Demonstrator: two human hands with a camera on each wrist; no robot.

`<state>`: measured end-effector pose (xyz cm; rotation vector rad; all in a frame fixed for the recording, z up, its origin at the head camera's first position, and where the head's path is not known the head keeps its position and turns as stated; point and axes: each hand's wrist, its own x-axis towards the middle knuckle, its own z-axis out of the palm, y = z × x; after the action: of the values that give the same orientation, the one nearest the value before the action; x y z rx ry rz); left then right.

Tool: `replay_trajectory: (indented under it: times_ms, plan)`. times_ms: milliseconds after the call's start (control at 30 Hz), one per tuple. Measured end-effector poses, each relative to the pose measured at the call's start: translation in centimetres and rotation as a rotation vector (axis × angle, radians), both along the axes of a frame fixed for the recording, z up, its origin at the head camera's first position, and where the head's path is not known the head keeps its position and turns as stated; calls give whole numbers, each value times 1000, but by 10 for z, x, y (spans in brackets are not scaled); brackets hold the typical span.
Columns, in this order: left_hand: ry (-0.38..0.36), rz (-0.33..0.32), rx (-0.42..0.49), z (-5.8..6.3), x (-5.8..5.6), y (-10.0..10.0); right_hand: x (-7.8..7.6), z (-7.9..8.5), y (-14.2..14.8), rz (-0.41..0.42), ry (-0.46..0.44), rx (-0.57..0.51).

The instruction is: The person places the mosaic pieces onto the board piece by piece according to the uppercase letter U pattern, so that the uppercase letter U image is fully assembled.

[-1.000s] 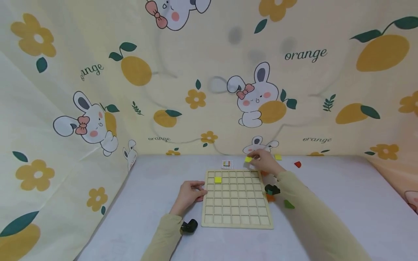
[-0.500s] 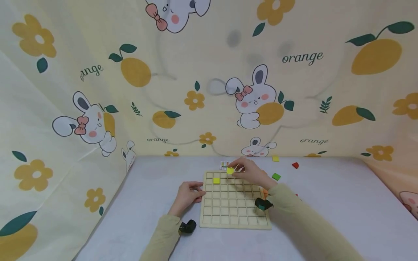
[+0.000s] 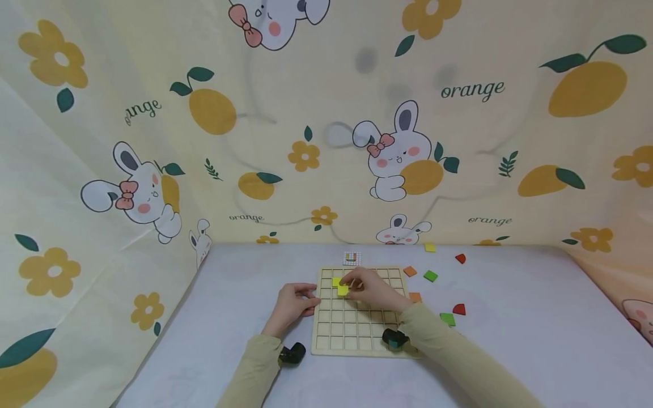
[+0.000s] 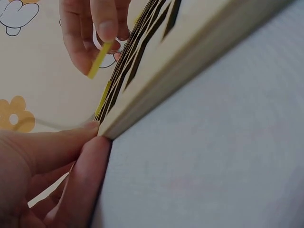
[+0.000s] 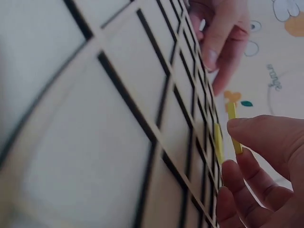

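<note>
Sleeves, pale khaki fabric: left [image 3: 250, 371] and right [image 3: 459, 354], both cut off by the lower border. A black wrist device is worn at each cuff.

Board [image 3: 352, 328], pale wood, flat and four-sided, ruled into square cells by raised strips; laid on a white surface [image 3: 535, 351], its sides run nearly straight away from the wearer. Its near right corner is hidden behind the right wrist.

Left hand [image 3: 292, 303]: the board's left edge is pinched between thumb and forefinger; the other fingers are partly concealed.

Right hand [image 3: 374, 290]: a yellow tile [image 3: 343, 290] is pinched at its margin between thumb and fingertips, the grip closed down to the tile's thickness. The tile is thin, smooth and square, its sides alike in length; it is held above the board's left part, apart from it, its broad face turned up and nearly parallel to the board. From both wrists it is seen edge-on, as a narrow strip.

Second yellow tile [image 3: 336, 281], set in the board just beyond the held one; its corner is overlapped by the hand.

Loose pieces, right of the board: two orange tiles [image 3: 415, 297], two green tiles [image 3: 447, 319], two red rounded wedges [image 3: 459, 309]. A further yellow tile [image 3: 430, 247] is placed near the curtain.

Pattern card [image 3: 352, 258], beyond the board; its fine print cannot be read.

Curtain [image 3: 285, 102], cream, printed with rabbits and oranges, creased at left.
</note>
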<state>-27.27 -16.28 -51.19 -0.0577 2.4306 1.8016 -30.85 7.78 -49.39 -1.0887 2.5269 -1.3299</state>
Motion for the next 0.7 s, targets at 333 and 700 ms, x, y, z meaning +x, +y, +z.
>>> replay_trajectory:
  times_ms: [333,700]
  plan:
    - [9,-12,2,1,1,1,1,-3,-14,-30,20,44]
    - [0,-6,6,1,2,1,-1,-6,-17,-87,3,70]
